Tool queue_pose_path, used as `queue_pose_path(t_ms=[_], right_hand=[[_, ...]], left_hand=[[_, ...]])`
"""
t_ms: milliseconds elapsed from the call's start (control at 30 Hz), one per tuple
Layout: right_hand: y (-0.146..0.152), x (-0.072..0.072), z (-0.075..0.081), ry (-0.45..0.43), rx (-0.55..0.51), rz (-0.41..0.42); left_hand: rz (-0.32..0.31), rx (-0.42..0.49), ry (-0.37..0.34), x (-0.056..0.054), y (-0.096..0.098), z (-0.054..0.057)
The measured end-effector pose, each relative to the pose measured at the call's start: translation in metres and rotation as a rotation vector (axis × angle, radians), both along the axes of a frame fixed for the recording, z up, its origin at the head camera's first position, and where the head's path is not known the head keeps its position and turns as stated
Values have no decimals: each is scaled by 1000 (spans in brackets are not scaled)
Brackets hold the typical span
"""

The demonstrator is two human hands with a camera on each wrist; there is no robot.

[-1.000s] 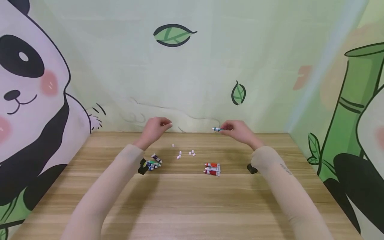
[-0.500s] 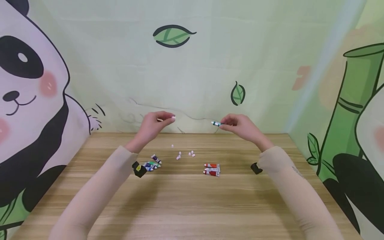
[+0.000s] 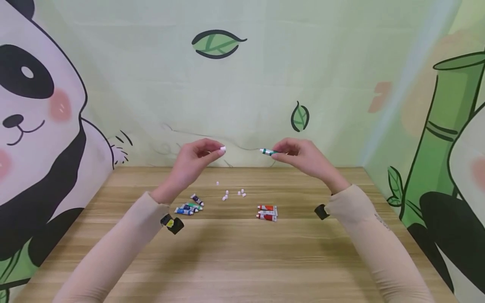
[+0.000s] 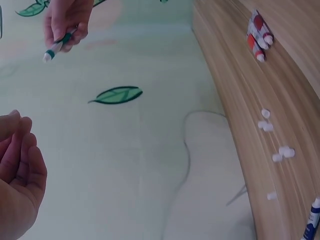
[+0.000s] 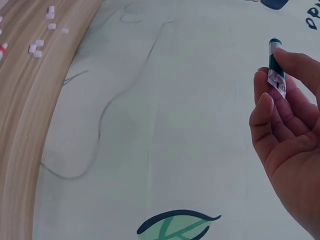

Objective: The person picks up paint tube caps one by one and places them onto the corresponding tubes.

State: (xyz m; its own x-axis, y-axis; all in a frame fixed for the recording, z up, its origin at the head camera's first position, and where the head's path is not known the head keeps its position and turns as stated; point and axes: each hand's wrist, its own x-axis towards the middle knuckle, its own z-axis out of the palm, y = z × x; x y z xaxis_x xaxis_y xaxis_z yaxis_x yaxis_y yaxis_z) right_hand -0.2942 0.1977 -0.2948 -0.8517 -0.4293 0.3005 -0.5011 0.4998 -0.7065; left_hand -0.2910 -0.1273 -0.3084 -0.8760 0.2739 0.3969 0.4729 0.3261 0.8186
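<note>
One white cap (image 3: 222, 149) is pinched in the left hand (image 3: 190, 161), a green tube (image 3: 268, 152) in the right hand (image 3: 306, 157); capping seems the step, needing the nozzle (image 3: 261, 150) aligned.

No legible text: green-banded tube (image 3: 267, 152), red tubes (image 3: 267, 218), right sleeve (image 3: 363, 225) bear marks too small to read.

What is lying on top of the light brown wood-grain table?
Small white cylindrical pieces, a group of blue, green and dark paint tubes, and another of orange-and-red paint tubes. Overlapping tubes partly cover one another; anything behind the beige sleeves cannot be seen.
</note>
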Motion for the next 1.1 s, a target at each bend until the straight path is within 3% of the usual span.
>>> queue_pose_path(t_ms=[500,767,1100], right_hand=[[-22,25,13,67,-29,118],[-28,30,15,105,-41,162],[-29,36,13,94,-49,163]], left_hand=[[-98,-42,104,32,30,9],[-118,-31,135,38,37,9],[-110,-8,145,41,41,7]])
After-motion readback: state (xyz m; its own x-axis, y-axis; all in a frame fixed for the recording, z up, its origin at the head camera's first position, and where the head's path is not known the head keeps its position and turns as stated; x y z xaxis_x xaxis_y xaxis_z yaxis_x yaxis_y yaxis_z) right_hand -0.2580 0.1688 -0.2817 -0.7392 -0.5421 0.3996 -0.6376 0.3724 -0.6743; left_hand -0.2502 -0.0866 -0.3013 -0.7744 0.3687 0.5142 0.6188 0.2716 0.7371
